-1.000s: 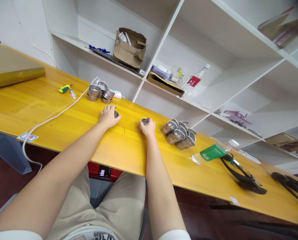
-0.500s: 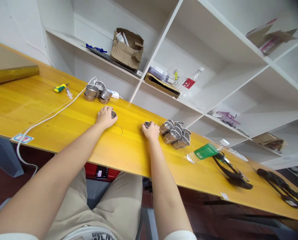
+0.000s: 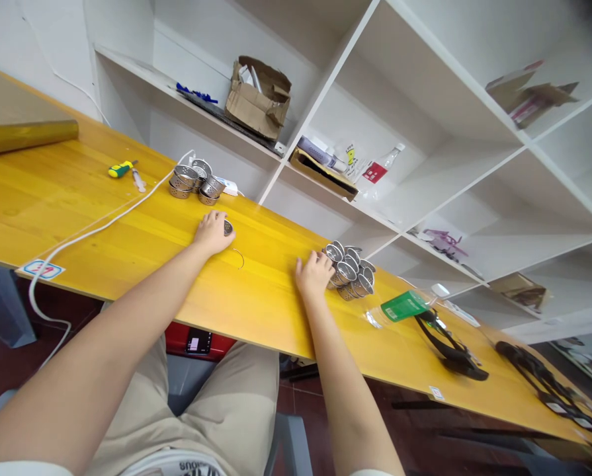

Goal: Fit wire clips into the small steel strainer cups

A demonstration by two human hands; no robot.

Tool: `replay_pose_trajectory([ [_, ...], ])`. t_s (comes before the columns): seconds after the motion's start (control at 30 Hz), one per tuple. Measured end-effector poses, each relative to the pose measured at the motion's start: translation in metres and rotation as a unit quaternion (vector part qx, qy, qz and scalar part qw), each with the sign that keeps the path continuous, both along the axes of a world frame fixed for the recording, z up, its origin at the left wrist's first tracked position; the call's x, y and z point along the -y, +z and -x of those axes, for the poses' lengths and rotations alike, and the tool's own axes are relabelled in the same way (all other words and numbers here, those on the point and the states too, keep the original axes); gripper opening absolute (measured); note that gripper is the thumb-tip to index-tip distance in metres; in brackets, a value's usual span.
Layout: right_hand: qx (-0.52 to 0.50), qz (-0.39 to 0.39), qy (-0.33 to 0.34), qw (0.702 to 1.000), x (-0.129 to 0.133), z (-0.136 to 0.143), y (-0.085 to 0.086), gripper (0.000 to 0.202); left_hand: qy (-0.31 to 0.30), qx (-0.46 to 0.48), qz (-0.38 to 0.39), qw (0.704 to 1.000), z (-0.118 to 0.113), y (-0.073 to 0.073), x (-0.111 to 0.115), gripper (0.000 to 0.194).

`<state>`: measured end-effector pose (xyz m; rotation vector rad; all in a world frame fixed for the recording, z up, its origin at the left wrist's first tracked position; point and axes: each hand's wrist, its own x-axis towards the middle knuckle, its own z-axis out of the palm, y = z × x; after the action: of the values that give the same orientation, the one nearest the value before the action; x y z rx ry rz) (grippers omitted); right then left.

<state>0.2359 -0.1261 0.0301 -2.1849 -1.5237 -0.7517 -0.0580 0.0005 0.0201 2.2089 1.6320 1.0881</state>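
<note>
My left hand [image 3: 212, 235] is closed around a small perforated metal cup [image 3: 227, 227] on the yellow table, its fingers over the cup's far side. In front of it lies a thin curved wire [image 3: 239, 259]. My right hand [image 3: 314, 272] rests at the left side of a cluster of perforated metal cups [image 3: 346, 272], some stacked in each other. Its thumb and fingers are apart, and the fingertips meet or nearly meet the nearest cups. A smaller group of similar cups [image 3: 185, 176] stands farther back on the left.
A green-labelled bottle [image 3: 403, 305] lies right of the cluster, with black straps [image 3: 449, 350] beyond it. A white cable [image 3: 107, 228] crosses the left side, near a screwdriver [image 3: 120, 169]. White shelving [image 3: 270, 180] rises behind the table [image 3: 256, 297].
My right hand has moved right to the cup cluster. The cup it held at the cluster's left is no longer seen apart in that spot. My left hand keeps its cup in place.
</note>
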Motion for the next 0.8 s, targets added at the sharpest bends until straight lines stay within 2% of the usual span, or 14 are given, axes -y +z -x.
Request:
replay_pose_trajectory([
  [0.1, -0.051, 0.099, 0.075, 0.991, -0.009, 0.043, 0.015, 0.043, 0.0, -0.008, 0.016, 1.0, 0.0, -0.002, -0.003, 0.06],
  [0.23, -0.155, 0.237, 0.056, 0.957, -0.041, 0.09, 0.035, 0.036, 0.001, -0.013, 0.029, 0.999, 0.001, -0.002, -0.004, 0.064],
  [0.33, -0.199, 0.246, 0.069, 0.946, -0.06, 0.118, 0.035, 0.035, 0.0, -0.014, 0.03, 0.999, 0.002, -0.002, -0.003, 0.063],
  [0.43, -0.2, 0.224, 0.068, 0.951, -0.059, 0.127, 0.03, 0.034, -0.004, -0.009, 0.034, 0.999, 0.002, -0.002, -0.002, 0.062],
  [0.5, -0.178, 0.215, 0.042, 0.959, -0.048, 0.112, 0.033, 0.034, -0.008, -0.006, 0.038, 0.999, 0.001, -0.003, -0.002, 0.062],
  [0.6, -0.123, 0.154, -0.015, 0.98, -0.024, 0.061, 0.05, 0.04, -0.014, -0.008, 0.043, 0.999, -0.001, -0.002, -0.002, 0.063],
  [0.7, -0.116, 0.187, -0.077, 0.972, -0.002, 0.002, 0.065, 0.036, -0.016, -0.012, 0.047, 0.999, -0.002, -0.001, -0.001, 0.063],
  [0.8, -0.113, 0.215, -0.083, 0.967, 0.009, -0.035, 0.061, 0.025, -0.018, -0.014, 0.044, 0.999, -0.002, -0.001, 0.0, 0.062],
])
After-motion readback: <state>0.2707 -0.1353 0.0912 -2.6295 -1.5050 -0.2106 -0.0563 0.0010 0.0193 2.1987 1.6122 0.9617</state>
